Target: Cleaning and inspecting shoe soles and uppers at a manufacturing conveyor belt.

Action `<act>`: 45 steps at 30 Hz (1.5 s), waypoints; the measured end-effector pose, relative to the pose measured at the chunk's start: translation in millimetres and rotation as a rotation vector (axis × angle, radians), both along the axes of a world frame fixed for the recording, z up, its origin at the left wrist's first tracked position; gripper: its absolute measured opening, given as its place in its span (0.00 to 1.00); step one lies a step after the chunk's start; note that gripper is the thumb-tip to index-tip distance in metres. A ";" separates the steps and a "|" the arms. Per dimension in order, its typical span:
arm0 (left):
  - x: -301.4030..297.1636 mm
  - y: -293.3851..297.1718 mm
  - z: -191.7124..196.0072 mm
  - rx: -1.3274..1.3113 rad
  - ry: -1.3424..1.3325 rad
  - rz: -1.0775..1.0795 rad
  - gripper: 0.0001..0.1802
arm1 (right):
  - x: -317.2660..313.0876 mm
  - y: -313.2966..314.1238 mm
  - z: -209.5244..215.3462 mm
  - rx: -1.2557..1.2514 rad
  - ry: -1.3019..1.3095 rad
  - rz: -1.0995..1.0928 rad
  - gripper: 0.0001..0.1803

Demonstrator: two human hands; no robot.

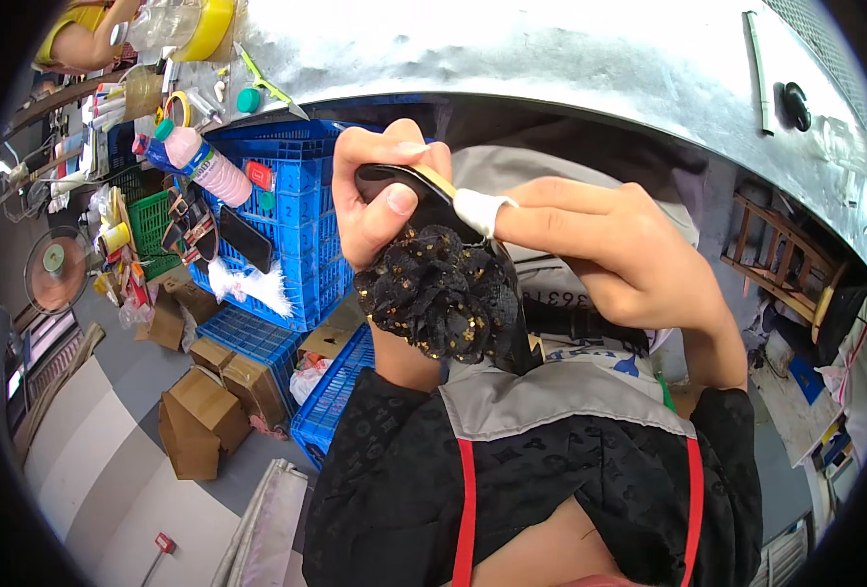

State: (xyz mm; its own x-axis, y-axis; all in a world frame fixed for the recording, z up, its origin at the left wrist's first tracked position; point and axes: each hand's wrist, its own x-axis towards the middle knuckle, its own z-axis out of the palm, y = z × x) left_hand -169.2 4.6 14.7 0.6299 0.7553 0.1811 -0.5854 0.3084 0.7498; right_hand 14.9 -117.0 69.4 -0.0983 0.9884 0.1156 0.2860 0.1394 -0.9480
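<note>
Your grey apron [560,401] is filling the foreground; above it your left hand [379,191] is clenching a black sandal [423,191] with a black, gold-flecked fabric flower [443,293], while your right hand [600,245], fingertip taped white, is pressing its strap. Brown cardboard boxes [203,411] are sitting below blue crates [296,196], a pink bottle [203,161] lying on top

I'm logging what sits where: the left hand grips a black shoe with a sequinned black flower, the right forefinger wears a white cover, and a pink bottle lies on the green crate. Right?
Nearly. The head view shows the pink bottle lying on the blue crate, not the green one. The rest holds: the left hand grips the black shoe with the sequinned flower, and the right hand forefinger wears a white cover.
</note>
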 end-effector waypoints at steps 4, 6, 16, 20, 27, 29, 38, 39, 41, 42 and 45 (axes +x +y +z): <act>7.8 -12.1 11.6 -0.002 0.143 0.067 0.16 | -2.0 13.1 0.2 0.082 -0.018 -0.068 0.30; 8.6 -6.9 12.3 -0.009 0.318 0.055 0.19 | -0.4 23.9 -10.7 0.150 -0.037 -0.108 0.29; 22.0 0.0 1.6 -0.140 0.095 -0.101 0.18 | 31.1 -0.1 -40.0 0.086 1.135 -0.085 0.18; 26.3 -1.8 -0.9 -0.221 -0.010 -0.098 0.17 | 29.4 -8.0 -56.7 0.084 0.939 -0.091 0.13; 22.0 1.0 -8.2 -0.274 -0.115 -0.126 0.17 | 16.6 -15.9 -43.6 -0.054 1.025 -0.079 0.11; 21.9 0.8 -10.6 -0.267 -0.137 -0.134 0.17 | 7.0 -11.4 -39.1 -0.006 0.776 -0.190 0.13; 25.9 -5.6 -11.1 -0.157 -0.105 -0.038 0.19 | -5.0 11.0 -20.0 0.243 0.206 -0.239 0.15; 25.7 -6.9 -8.0 -0.152 -0.086 -0.018 0.19 | -3.9 10.5 -18.4 0.250 0.172 -0.233 0.17; 25.6 -7.8 -3.8 -0.157 -0.062 -0.021 0.19 | -1.7 10.4 -16.4 0.280 0.138 -0.232 0.17; 25.6 -8.0 -2.8 -0.163 -0.038 -0.028 0.19 | -1.3 10.5 -16.3 0.311 0.103 -0.233 0.17; 24.4 -8.7 -2.0 -0.148 -0.006 -0.009 0.20 | -6.6 5.9 -18.5 0.279 0.149 -0.262 0.17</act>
State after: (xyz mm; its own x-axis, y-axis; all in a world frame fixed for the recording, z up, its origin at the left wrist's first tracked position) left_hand -144.9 -4.1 12.8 0.6362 0.7681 0.0722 -0.5864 0.4206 0.6923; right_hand 8.3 -111.1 50.9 0.1907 0.9066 0.3765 0.2084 0.3375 -0.9180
